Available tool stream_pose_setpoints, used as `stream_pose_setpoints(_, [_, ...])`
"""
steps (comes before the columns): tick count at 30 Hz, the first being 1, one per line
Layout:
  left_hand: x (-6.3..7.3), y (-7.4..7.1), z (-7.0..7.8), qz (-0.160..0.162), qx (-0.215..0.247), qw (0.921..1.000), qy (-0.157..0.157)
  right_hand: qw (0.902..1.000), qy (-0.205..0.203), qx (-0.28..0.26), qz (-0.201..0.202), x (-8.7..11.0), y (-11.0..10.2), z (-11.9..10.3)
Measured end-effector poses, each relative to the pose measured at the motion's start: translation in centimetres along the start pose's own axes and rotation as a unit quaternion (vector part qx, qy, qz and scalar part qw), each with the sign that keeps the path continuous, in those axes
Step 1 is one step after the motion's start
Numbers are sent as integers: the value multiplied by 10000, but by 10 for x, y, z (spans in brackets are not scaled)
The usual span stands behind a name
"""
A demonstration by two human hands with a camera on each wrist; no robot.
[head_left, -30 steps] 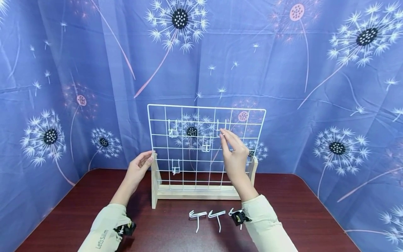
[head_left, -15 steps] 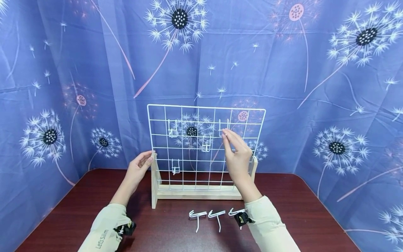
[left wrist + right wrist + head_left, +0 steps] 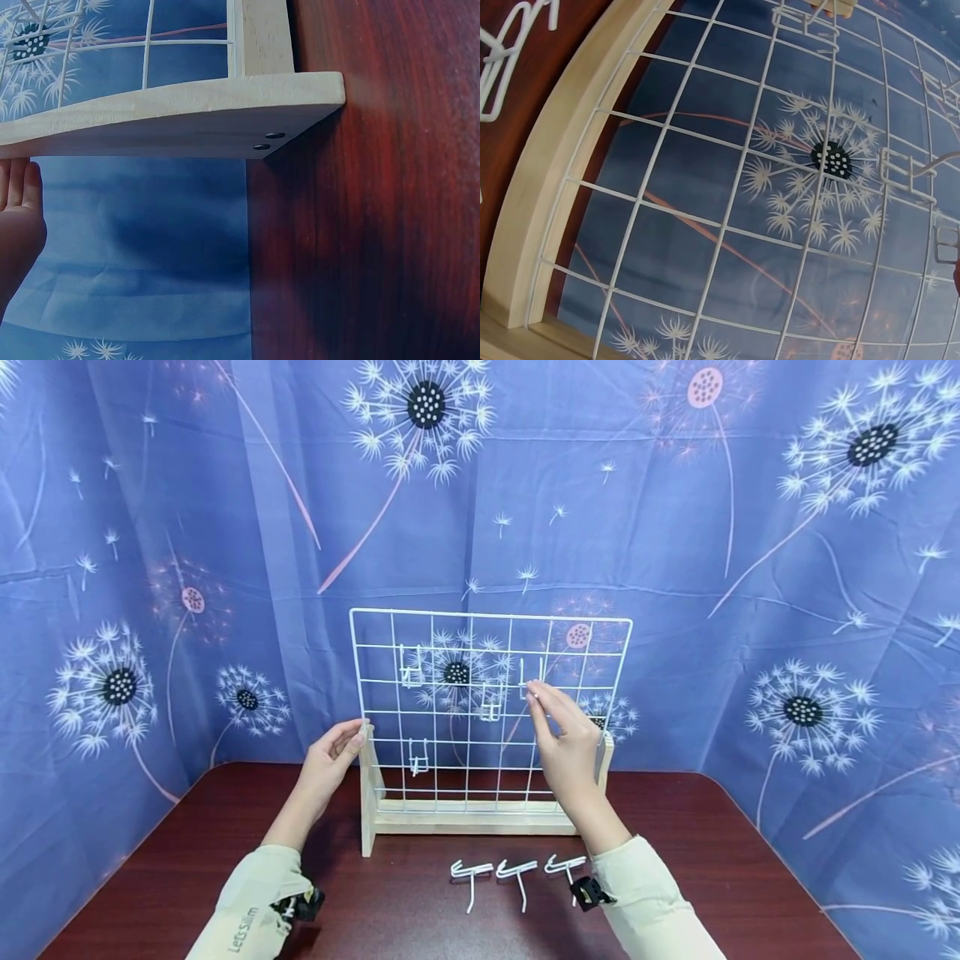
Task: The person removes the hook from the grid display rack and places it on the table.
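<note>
With thumb and fingertips, my right hand (image 3: 566, 735) pinches a white wire hook (image 3: 522, 672) against the upper right of a white wire grid panel (image 3: 491, 614). The hook's two prongs stick up above the fingers; where it meets the grid bars is unclear. In the right wrist view the hook (image 3: 937, 244) is at the right edge beside a sliver of finger. My left hand (image 3: 327, 768) holds the upper end of the left post of the wooden stand (image 3: 472, 828). From the left wrist view, fingers of this hand (image 3: 19, 225) touch the post's outer face.
Three hooks hang on the grid: upper left (image 3: 412, 676), middle (image 3: 491, 718), lower left (image 3: 417, 768). Three more lie on the dark red table (image 3: 337, 910) before the stand: a left hook (image 3: 472, 869), a middle hook (image 3: 517, 868), a right hook (image 3: 564, 865). Blue dandelion cloth (image 3: 675, 568) surrounds it.
My right hand and its hook shifted slightly right, then lower along the grid. The rightmost table hook is less covered by the wrist camera. The left hand stays in place.
</note>
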State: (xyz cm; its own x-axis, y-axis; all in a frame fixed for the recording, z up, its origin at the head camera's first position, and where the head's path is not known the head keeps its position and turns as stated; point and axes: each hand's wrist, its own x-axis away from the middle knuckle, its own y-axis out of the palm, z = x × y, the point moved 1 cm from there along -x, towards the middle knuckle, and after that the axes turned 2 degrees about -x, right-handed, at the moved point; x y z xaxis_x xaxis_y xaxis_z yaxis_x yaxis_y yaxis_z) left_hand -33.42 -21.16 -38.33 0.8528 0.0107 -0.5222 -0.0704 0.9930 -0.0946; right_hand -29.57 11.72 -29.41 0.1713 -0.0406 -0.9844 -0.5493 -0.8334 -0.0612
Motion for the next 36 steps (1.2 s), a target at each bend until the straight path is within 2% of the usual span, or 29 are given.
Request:
stream_pose_setpoints(6, [0, 0, 2, -14, -104, 9999, -84, 9998, -152, 139, -9, 5, -3, -1])
stream_pose_setpoints(15, [0, 1, 6, -30, -103, 9998, -148, 9993, -344, -150, -36, 12, -9, -1])
stream_pose_setpoints(25, [0, 0, 3, -28, -40, 9999, -139, 9983, -492, -3, -327, 26, -11, -3])
stream_pose_setpoints(36, [0, -2, 1, -15, -64, 9999, -97, 9946, -783, -221, -640, 39, -12, -6])
